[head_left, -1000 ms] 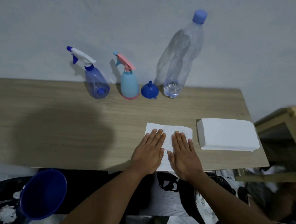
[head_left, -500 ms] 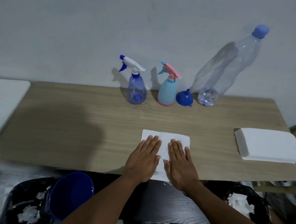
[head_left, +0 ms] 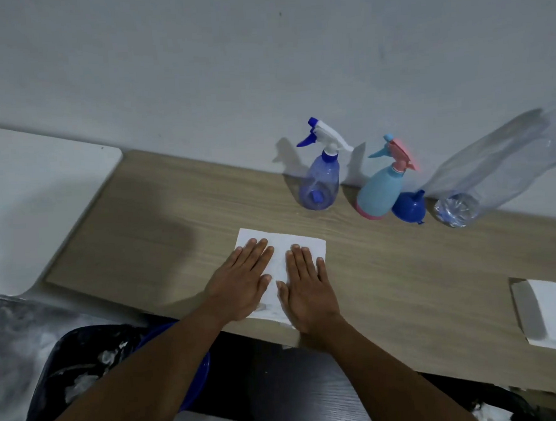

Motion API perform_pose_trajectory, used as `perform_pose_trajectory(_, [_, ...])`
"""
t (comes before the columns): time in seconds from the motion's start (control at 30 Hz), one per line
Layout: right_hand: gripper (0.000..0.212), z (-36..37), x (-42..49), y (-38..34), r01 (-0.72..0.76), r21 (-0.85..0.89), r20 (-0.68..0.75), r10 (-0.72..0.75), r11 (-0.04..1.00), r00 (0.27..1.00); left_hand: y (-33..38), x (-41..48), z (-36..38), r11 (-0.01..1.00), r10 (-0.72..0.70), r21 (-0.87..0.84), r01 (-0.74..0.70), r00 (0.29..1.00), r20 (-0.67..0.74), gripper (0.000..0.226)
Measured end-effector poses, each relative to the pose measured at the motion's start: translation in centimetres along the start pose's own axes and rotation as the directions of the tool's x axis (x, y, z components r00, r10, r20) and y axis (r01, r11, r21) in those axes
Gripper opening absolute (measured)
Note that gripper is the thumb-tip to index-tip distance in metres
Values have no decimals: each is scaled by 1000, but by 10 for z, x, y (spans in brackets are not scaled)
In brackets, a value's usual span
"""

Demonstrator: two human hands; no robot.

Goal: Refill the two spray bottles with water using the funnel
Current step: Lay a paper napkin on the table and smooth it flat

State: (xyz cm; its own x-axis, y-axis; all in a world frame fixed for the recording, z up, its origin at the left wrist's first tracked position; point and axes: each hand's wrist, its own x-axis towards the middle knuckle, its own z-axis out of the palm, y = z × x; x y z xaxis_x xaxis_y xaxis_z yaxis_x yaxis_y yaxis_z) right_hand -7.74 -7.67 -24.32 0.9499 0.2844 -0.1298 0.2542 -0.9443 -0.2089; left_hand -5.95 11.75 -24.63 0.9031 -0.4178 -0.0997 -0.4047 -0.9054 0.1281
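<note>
Both hands, left hand (head_left: 242,282) and right hand (head_left: 305,285), lie flat on the white paper towel (head_left: 280,242); spray bottles (head_left: 321,188) and funnel (head_left: 408,207) stand by the wall.

bare table (head_left: 173,223) lies open between the white sheet (head_left: 278,269) and the row at the wall (head_left: 261,65). the blue spray bottle (head_left: 319,188) stands apart, a gap on each side. the funnel (head_left: 408,207) sits tight between the pale spray bottle (head_left: 379,192) and the big water bottle (head_left: 495,171).
</note>
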Motion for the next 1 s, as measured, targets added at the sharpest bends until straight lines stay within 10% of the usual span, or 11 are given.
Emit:
perform_pose_trajectory(0.4, [54,-17,-25,42,88,103,-39,-84,991,996,-28,-37,-10,978,-80,-195,72,996,-33,60])
perform_pose_trajectory(0.73, [17,-38,-42,37,-79,336,-97,118,939,988,6,-36,-39,938,-227,-291,189,969,-102,23])
perform_pose_trajectory(1.0, [21,-107,-80,105,-137,889,-123,517,437,847,121,2,-110,420,-503,-867,266,864,21,18])
